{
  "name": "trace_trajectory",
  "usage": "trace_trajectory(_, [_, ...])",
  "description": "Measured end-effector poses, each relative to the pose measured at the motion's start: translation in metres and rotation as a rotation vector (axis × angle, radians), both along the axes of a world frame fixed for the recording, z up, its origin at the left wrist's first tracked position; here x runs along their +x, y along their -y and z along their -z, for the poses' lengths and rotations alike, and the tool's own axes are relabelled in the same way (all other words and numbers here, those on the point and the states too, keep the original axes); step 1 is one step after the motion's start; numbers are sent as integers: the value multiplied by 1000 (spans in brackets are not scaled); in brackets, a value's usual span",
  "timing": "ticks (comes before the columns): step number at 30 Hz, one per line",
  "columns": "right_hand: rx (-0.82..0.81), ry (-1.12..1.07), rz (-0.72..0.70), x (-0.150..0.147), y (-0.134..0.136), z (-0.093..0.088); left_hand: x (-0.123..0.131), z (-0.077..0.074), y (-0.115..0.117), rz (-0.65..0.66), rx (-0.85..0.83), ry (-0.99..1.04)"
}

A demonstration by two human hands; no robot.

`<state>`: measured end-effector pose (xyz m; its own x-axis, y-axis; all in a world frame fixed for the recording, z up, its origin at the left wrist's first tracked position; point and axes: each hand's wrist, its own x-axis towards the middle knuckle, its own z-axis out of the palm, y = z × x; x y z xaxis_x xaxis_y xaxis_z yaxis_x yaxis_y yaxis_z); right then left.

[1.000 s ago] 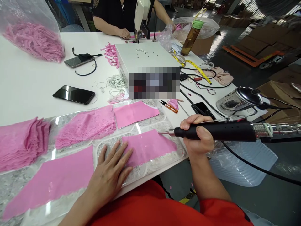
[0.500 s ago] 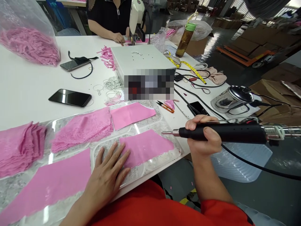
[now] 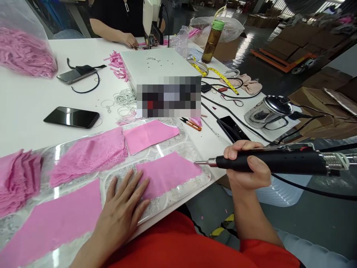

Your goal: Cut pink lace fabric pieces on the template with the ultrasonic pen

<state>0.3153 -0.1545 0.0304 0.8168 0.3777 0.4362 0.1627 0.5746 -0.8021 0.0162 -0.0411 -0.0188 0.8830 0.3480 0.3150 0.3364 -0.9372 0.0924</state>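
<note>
My left hand (image 3: 124, 204) lies with fingers spread over the left end of a pink fabric piece (image 3: 169, 173) and the clear-topped, patterned mat (image 3: 167, 199) beneath. My right hand (image 3: 247, 163) is wrapped round a black cylindrical handheld tool (image 3: 290, 160) with a cable. Its thin metal tip (image 3: 200, 162) points left, at the right end of that piece; whether they touch I cannot tell. Farther left on the mat lie a larger pink piece (image 3: 64, 219), a lacy pink stack (image 3: 92, 156) and a ruffled pink pile (image 3: 19, 182). A smaller pink piece (image 3: 150, 136) is behind.
Orange-handled snips (image 3: 192, 124), a phone (image 3: 71, 117) and another phone (image 3: 231, 128) lie beyond the mat. A metal mug (image 3: 264, 113) stands right, near black cables. Across the white table, a person's hand (image 3: 129, 40) is beside a sewing machine (image 3: 152, 22). A bottle (image 3: 212, 41) stands behind.
The tool has moved slightly down relative to the fabric, its tip now level with the piece's right end. My left hand keeps its place on the fabric. The whole view has shifted slightly.
</note>
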Motion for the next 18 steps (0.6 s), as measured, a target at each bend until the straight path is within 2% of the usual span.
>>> trace_trajectory(7, [13, 4, -69, -3, -5, 2, 1, -3, 1, 7, 8, 18])
trace_trajectory(18, [14, 27, -93, -3, -5, 3, 0, -2, 0, 15, 16, 21])
